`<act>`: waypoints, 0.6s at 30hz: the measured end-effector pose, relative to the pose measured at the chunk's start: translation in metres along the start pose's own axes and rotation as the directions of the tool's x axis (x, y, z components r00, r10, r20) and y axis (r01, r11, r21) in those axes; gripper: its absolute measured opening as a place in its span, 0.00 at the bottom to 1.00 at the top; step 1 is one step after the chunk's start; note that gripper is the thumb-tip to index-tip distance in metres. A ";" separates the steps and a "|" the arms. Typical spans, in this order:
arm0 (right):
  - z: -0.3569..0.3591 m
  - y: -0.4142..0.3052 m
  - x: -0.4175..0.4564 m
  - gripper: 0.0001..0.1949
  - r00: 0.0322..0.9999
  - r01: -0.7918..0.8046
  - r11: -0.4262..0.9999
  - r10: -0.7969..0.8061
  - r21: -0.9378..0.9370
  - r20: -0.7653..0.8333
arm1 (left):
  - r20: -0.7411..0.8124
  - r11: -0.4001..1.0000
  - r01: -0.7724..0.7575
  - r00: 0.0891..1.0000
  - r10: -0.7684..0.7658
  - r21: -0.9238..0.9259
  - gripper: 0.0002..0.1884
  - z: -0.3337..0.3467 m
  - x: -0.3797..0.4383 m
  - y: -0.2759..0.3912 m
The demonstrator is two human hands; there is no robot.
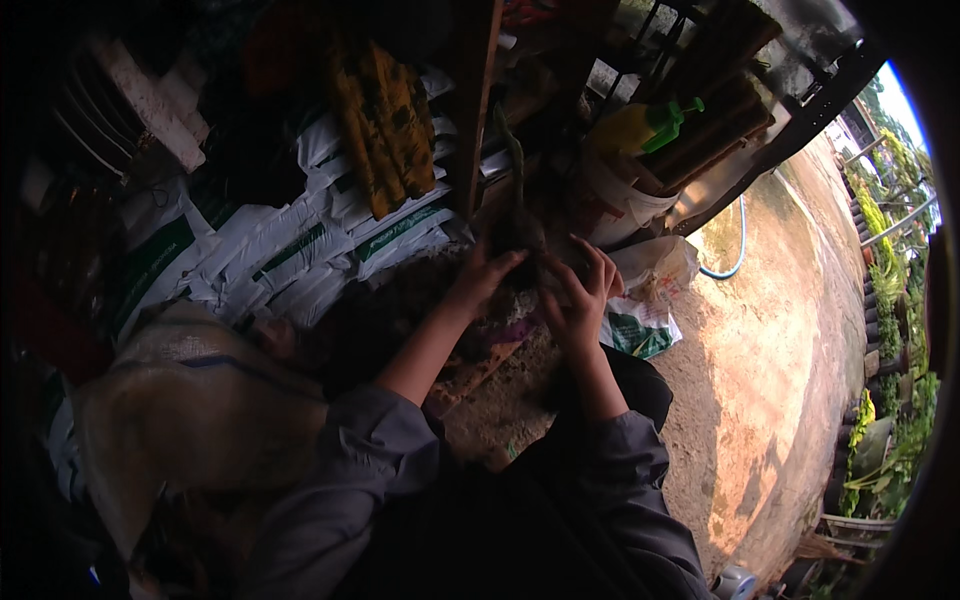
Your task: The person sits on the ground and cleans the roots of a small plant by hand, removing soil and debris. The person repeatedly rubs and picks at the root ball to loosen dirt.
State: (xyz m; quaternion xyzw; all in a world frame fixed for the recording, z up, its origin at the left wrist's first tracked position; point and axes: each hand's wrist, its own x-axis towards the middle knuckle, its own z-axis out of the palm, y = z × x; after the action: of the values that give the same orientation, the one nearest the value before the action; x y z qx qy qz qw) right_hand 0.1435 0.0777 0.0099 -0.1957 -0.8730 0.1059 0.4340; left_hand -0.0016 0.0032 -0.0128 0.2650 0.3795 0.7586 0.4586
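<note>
A plant with a thin green stem (pixel 516 154) and a thicker, dark lower part (pixel 525 229) stands nearly upright between my hands. My left hand (pixel 487 276) grips its dark base from the left, the thumb lying across the front. On the other side, my right hand (pixel 581 296) has its fingers bent and partly spread, with the fingertips against the same base. Deep shadow hides whether that base is bare roots, soil or a small pot. Beneath the hands lies a dark, crumbly heap (pixel 420 292) that looks like soil.
White plastic sacks (pixel 300 247) with green bands are stacked at left, near a large woven sack (pixel 202 405). A yellow spray bottle (pixel 626 129) with a green head sits in a white bucket (pixel 626 199). A wooden post (pixel 480 112) rises ahead; a blue hose (pixel 735 266) lies on the sunlit ground.
</note>
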 end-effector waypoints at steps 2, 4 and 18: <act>0.005 0.003 -0.004 0.20 0.999 0.037 0.998 -0.038 -0.040 -0.008 | 0.013 0.998 -0.017 1.000 0.018 -0.058 0.33 -0.001 -0.001 0.003; 0.007 0.002 -0.007 0.20 0.999 0.043 0.998 -0.044 -0.049 -0.020 | 0.050 0.997 -0.040 0.998 0.043 -0.060 0.34 -0.005 -0.002 0.002; 0.015 -0.004 -0.010 0.24 0.998 -0.039 0.996 0.035 0.076 0.053 | 0.083 0.995 -0.036 0.996 0.044 -0.095 0.32 -0.006 -0.012 0.012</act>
State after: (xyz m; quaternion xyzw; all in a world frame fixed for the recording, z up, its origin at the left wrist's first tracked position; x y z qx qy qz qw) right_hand 0.1359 0.0695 -0.0047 -0.1922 -0.8755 0.1524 0.4163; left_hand -0.0064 -0.0133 -0.0066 0.2825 0.3183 0.7727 0.4710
